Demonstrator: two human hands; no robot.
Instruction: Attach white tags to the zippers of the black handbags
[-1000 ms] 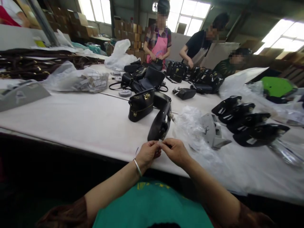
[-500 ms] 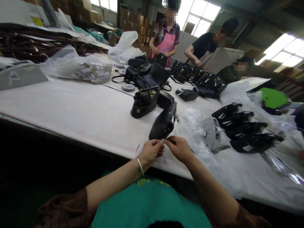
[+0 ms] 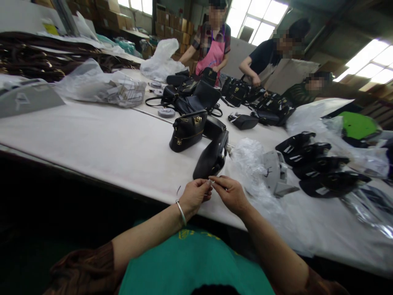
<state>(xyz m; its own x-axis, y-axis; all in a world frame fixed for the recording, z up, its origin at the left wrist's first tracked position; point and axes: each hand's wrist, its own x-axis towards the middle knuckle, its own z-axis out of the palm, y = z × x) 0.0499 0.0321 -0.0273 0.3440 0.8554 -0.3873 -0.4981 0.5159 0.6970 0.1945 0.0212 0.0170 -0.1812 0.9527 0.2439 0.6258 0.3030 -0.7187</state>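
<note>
My left hand [image 3: 195, 196] and my right hand [image 3: 230, 194] meet at the near edge of the table, fingertips pinched together. Between them is something small and whitish, too small to name. Just beyond my fingers a black handbag [image 3: 210, 157] leans on its side, its opening facing right. Behind it a second black bag [image 3: 188, 130] stands upright, with a gold clasp and a gold zip. A short dark strand [image 3: 178, 190] lies on the cloth left of my left hand.
Crumpled clear plastic [image 3: 248, 157] and a grey holder [image 3: 278, 174] lie to the right, beside a row of black bags [image 3: 328, 184]. Further back are more black bags [image 3: 196, 98], a bag of paper tags [image 3: 123, 92] and brown straps [image 3: 46, 57]. Several co-workers stand across the table [image 3: 92, 143].
My right index finger has straightened a little over the pinch; my left hand hardly moves. Across the table, the co-worker in the pink apron has reached one arm out toward the white plastic.
</note>
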